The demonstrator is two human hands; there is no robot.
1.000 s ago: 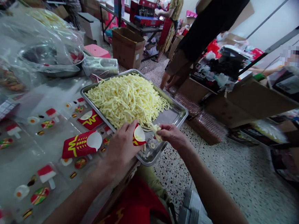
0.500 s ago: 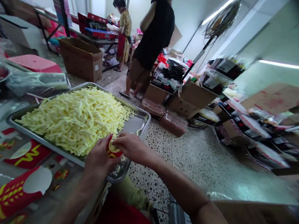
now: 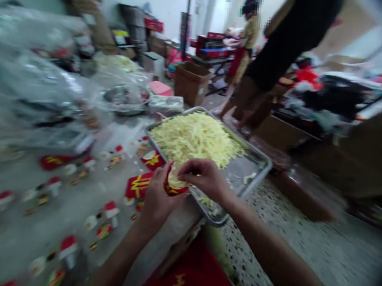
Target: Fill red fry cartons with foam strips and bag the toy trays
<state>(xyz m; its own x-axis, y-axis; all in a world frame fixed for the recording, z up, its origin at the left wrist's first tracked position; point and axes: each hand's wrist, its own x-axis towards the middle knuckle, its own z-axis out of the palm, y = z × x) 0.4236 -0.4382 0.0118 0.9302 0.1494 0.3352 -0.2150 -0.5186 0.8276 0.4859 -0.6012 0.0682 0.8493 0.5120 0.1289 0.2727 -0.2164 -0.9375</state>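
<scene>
My left hand (image 3: 155,199) grips a small red fry carton (image 3: 174,186) with yellow fries showing at its mouth. My right hand (image 3: 204,177) rests fingers-down on top of that carton, touching the fries in it. Both hands hover over the near edge of a metal tray (image 3: 259,159) that carries a big heap of pale yellow fries (image 3: 194,136). Flat red cartons with a yellow M (image 3: 139,185) lie on the table just left of my left hand. The picture is blurred by motion.
Small toy food pieces (image 3: 106,215) dot the grey table (image 3: 22,226). Plastic bags and a metal bowl (image 3: 125,98) sit behind. A person in black (image 3: 285,40) stands past the tray, another person (image 3: 245,37) works at a far bench. Cardboard boxes (image 3: 191,77) line the floor.
The camera swung left, back toward the table. My hands stay together on the red carton over the tray's near edge, right fingers still pressing on the fries.
</scene>
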